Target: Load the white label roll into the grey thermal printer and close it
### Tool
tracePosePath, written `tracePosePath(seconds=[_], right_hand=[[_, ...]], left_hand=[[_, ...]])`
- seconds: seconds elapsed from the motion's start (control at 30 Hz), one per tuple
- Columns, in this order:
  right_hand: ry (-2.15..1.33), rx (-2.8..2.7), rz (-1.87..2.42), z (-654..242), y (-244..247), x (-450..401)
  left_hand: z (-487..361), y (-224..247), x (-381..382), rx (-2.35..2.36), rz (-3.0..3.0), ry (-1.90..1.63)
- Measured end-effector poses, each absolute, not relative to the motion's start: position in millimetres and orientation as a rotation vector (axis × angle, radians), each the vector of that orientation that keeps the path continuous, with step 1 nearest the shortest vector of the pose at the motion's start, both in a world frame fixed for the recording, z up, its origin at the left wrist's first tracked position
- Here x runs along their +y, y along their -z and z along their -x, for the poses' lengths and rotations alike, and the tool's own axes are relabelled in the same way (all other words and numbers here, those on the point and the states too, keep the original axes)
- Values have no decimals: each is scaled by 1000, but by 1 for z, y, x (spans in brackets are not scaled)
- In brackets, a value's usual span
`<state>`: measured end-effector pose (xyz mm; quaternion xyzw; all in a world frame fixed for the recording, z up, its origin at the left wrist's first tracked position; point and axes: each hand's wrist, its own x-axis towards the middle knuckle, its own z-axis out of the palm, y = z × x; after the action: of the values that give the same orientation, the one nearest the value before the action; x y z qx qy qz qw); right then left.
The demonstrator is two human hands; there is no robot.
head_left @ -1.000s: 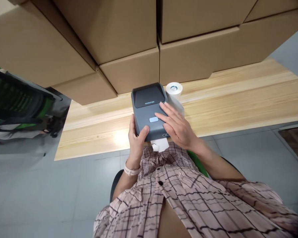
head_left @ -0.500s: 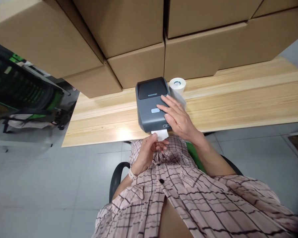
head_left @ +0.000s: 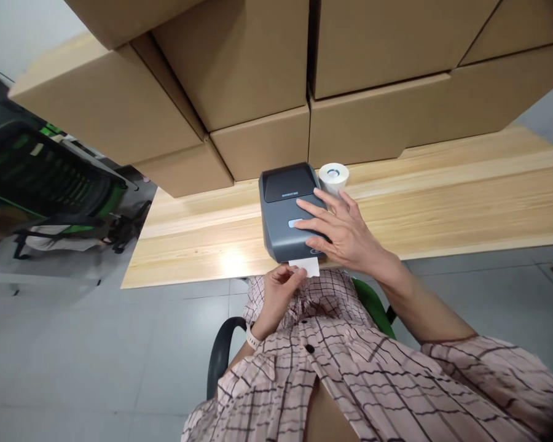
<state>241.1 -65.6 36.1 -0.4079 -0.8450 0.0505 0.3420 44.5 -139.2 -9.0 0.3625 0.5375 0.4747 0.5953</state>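
A dark grey label printer [head_left: 281, 230] stands near the front edge of the wooden table. White label paper [head_left: 308, 266] sticks out of its front slot. My left hand [head_left: 279, 291] pinches the left side of this paper between thumb and fingers. With fingers spread, my right hand [head_left: 345, 236] rests over the printer's top, its fingertips by the pale blue button [head_left: 295, 223]. Behind that hand, a roll of white labels [head_left: 334, 175] stands upright at the printer's right rear.
Stacked cardboard boxes [head_left: 262, 144] line the back of the wooden table [head_left: 184, 245]. To the left, on the floor, is a black and green mesh chair [head_left: 50, 178]. A black armrest [head_left: 223, 353] of my own seat shows below the table.
My right hand has spread its fingers wider and shifted across the printer's top. My left hand's grip on the paper has changed, the thumb now further over it. The whole view has shifted slightly.
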Motion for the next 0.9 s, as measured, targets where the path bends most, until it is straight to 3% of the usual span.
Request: tracePosePath(seconds=[0.4,0.57,0.7,0.9], right_hand=[[-167,-2111,947,-254,-46,-62],[-128,-2010,848,-245,-90,-10],[-287,-1862,804,-234,-127,44],[-469,-1722,842,-232,-148,124]], left_hand=[[-43,11,-140,1216,-850,-1107],[-44,11,-138,1239,-840,-1112],[-45,9,-138,1268,-828,-1114],[-47,8,-137,1276,-836,-1125]])
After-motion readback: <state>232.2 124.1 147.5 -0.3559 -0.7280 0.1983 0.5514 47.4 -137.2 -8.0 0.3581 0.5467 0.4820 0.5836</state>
